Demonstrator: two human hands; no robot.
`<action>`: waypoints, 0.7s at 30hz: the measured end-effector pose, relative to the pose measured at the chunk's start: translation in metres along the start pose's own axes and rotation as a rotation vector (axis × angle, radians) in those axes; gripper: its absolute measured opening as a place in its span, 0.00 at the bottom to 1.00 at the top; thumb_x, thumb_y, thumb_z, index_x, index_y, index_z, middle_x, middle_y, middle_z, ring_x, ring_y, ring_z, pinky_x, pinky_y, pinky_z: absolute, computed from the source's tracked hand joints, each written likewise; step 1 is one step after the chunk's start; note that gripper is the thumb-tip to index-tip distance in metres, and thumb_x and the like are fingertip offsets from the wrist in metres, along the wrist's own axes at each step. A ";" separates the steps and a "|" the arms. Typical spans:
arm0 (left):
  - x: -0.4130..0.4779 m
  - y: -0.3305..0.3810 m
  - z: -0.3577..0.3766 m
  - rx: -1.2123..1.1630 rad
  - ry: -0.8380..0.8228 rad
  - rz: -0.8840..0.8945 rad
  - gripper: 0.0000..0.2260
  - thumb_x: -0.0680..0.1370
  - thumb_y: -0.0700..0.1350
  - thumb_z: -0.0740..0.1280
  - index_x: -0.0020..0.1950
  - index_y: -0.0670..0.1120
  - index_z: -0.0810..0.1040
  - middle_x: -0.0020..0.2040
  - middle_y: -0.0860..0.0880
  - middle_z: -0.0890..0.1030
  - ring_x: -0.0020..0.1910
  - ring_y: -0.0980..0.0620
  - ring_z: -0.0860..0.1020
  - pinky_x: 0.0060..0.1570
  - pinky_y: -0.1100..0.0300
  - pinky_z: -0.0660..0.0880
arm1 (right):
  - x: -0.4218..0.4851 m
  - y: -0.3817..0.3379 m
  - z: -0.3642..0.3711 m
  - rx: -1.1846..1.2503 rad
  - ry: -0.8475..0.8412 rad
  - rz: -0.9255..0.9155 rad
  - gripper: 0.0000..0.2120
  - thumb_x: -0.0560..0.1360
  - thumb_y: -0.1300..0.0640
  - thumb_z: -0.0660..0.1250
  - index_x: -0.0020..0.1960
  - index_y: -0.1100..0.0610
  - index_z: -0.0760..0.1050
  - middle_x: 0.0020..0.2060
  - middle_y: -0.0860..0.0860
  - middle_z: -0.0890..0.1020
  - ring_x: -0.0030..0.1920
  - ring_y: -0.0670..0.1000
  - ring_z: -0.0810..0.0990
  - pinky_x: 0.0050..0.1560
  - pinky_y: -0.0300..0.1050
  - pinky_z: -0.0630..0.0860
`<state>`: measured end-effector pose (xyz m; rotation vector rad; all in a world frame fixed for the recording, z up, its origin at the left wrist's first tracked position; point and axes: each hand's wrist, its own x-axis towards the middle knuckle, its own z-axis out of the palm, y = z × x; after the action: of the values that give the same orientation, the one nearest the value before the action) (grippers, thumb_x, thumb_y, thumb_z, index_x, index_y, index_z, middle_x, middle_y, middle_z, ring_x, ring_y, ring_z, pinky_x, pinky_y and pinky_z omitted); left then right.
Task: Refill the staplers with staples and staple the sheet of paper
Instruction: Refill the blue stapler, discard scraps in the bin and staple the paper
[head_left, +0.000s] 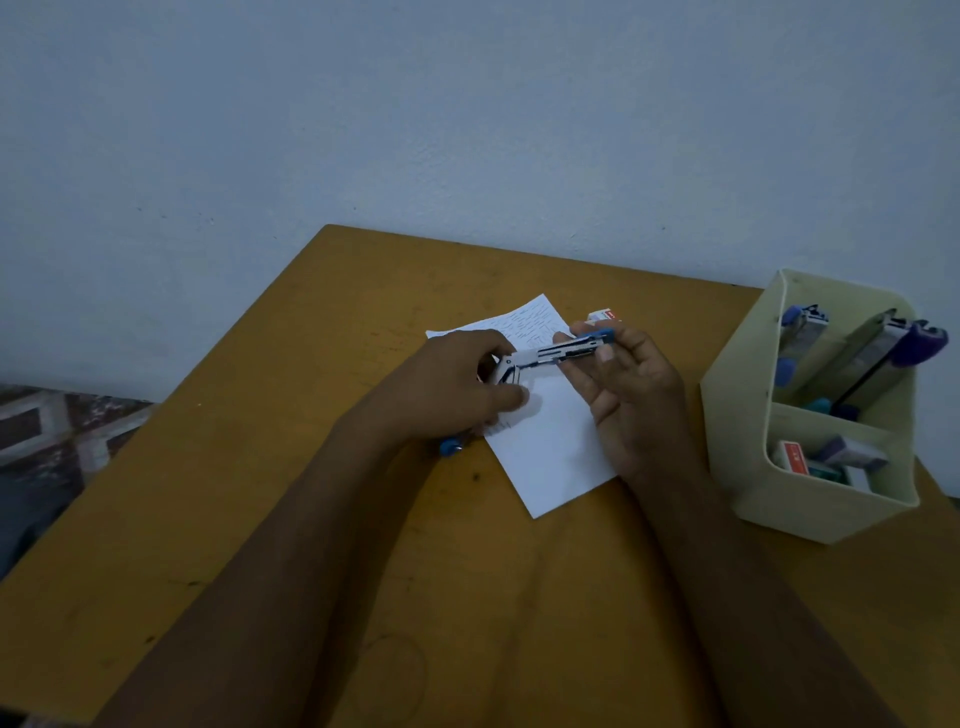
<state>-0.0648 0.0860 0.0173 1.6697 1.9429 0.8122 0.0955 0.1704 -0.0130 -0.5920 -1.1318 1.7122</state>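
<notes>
Above the sheet of paper (550, 452), both hands hold one stapler (550, 356) clear of the tabletop (260, 467). Left hand (457, 389): grip closed, fingers curled round the hinge end. Right hand (634, 395): grip closed, thumb and fingertips pinching the blue-capped front end. The metal magazine lies roughly level between them, swung open. Whether staples sit in the channel: too small to tell. A blue part (451, 447) shows under the left hand; whether it belongs to this stapler I cannot tell.

Judgement: step in hand is loading. To do it well, the left hand should hold the hinge end steady while the right frees itself to fetch a strip; the channel should face up so the strip drops in straight, legs down, before the top is closed.

Small staple box (602, 315) lies just beyond the right fingertips, near the paper's far edge. Cream organizer (810, 499) stands just beside the right forearm, more staplers (802, 332) upright in it; a wide right elbow could knock it. Open tabletop lies to the left and toward the person. The far edge meets the wall.
</notes>
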 end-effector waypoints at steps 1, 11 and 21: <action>0.000 0.000 0.001 0.005 0.034 0.019 0.13 0.75 0.49 0.69 0.59 0.51 0.76 0.51 0.53 0.80 0.42 0.58 0.77 0.38 0.65 0.75 | 0.000 0.000 0.000 0.012 -0.011 0.003 0.11 0.79 0.69 0.55 0.52 0.58 0.73 0.55 0.56 0.79 0.58 0.56 0.79 0.54 0.45 0.78; 0.001 -0.003 0.005 0.282 0.135 0.180 0.19 0.77 0.44 0.67 0.68 0.51 0.73 0.59 0.49 0.79 0.50 0.54 0.76 0.46 0.64 0.73 | 0.004 0.012 -0.001 -0.548 0.078 0.009 0.11 0.73 0.68 0.67 0.51 0.55 0.76 0.56 0.51 0.78 0.58 0.52 0.78 0.54 0.39 0.78; 0.003 -0.008 0.008 0.333 0.080 0.160 0.20 0.80 0.44 0.62 0.73 0.50 0.68 0.65 0.48 0.77 0.58 0.51 0.76 0.51 0.66 0.69 | 0.005 0.021 -0.002 -0.951 0.094 -0.215 0.13 0.73 0.71 0.65 0.56 0.60 0.74 0.58 0.57 0.78 0.61 0.53 0.75 0.53 0.22 0.66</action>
<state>-0.0656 0.0898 0.0058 2.0354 2.1108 0.6461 0.0856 0.1732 -0.0323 -1.0540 -1.8491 0.8748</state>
